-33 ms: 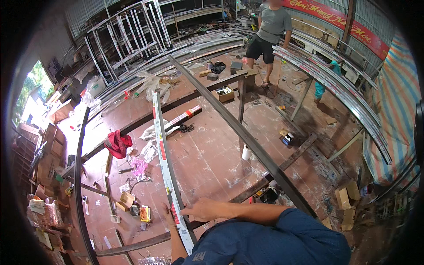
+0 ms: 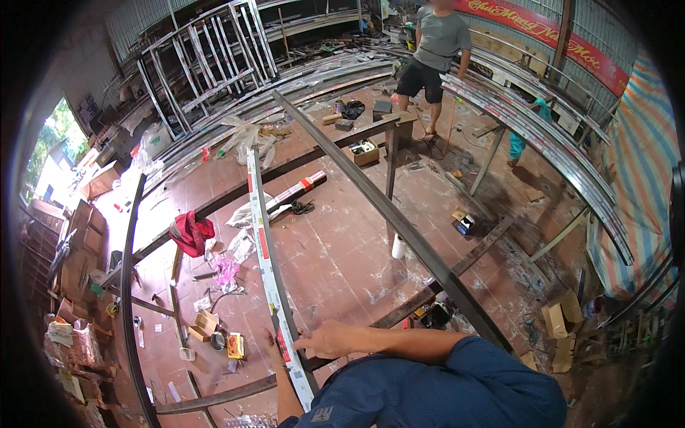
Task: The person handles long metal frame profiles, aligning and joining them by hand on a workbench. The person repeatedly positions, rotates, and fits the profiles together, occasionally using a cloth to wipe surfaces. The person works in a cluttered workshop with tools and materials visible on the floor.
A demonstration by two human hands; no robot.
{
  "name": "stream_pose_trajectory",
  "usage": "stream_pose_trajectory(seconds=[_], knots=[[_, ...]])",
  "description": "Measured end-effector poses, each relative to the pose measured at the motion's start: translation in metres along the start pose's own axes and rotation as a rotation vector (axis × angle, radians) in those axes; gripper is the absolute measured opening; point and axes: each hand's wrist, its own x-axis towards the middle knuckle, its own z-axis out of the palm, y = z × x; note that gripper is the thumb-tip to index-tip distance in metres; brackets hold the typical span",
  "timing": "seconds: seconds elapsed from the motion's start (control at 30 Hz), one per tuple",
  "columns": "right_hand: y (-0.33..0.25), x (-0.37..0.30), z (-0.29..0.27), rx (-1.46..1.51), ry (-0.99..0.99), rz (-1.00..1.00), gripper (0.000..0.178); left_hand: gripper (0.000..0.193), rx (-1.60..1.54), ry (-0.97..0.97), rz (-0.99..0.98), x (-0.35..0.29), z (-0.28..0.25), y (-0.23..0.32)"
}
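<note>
A long metal profile (image 2: pixel 265 267) in white film with red patches runs away from my body, lying across dark steel beams. My left hand (image 2: pixel 272 349) is closed around its left edge near my body, some fingers hidden beneath. On the opposite edge, my right hand (image 2: pixel 328 339) has its fingers curled together, the tips touching the profile; whatever they pinch is too small to make out. To the right a bare dark steel bar (image 2: pixel 371 203) slants across the same frame, apart from both hands.
A crossbeam (image 2: pixel 235 196) carries a red cloth (image 2: pixel 191 233). Another person (image 2: pixel 439 50) stands beside a rack of long profiles (image 2: pixel 542 143) at the back right. Below are a cardboard box (image 2: pixel 205 326), a white bottle (image 2: pixel 398 247) and scattered plastic. A dark bar (image 2: pixel 127 285) stretches along the left.
</note>
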Motion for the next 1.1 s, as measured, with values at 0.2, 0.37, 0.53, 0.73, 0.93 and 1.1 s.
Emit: stream_pose_trajectory(seconds=[0.2,0.37,0.53,0.73,0.93,1.1], knots=[[-0.011,-0.009,-0.014,0.162,0.044,0.021,0.047,0.082,-0.132,-0.189,-0.004,-0.035,0.055,0.017],[0.003,-0.067,-0.027,0.133,0.225,0.206,0.044,0.093,-0.195,-0.273,-0.012,-0.041,0.072,0.014],[0.04,-0.189,-0.092,-0.458,0.665,0.762,0.056,0.108,-0.27,-0.293,-0.045,-0.038,0.062,0.014],[0.056,-0.394,-0.106,0.096,0.411,1.501,0.094,0.102,-0.33,-0.447,-0.053,-0.026,0.053,0.006],[0.023,-0.378,-0.075,0.035,0.433,1.532,0.077,0.106,-0.384,-0.436,-0.068,-0.04,0.071,0.018],[0.001,-0.343,-0.042,-0.515,0.609,1.435,0.084,0.107,-0.342,-0.459,-0.078,-0.039,0.071,0.023]])
